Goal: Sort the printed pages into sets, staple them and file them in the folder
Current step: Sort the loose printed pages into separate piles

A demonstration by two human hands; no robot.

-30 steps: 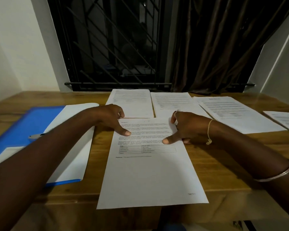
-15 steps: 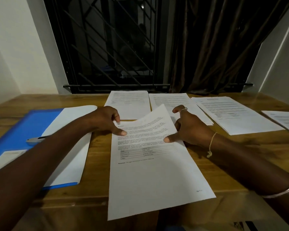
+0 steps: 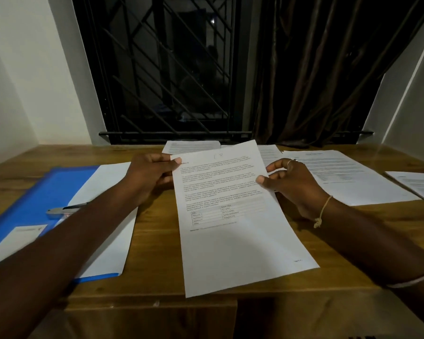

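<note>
Our left hand (image 3: 149, 177) pinches the top corner of a thin white page (image 3: 233, 216). Our right hand (image 3: 291, 184) grips its other edge. The page tilts up above the wood table (image 3: 157, 241). Four more flat pages lie behind. One blue folder (image 3: 34, 204) lies left.
</note>
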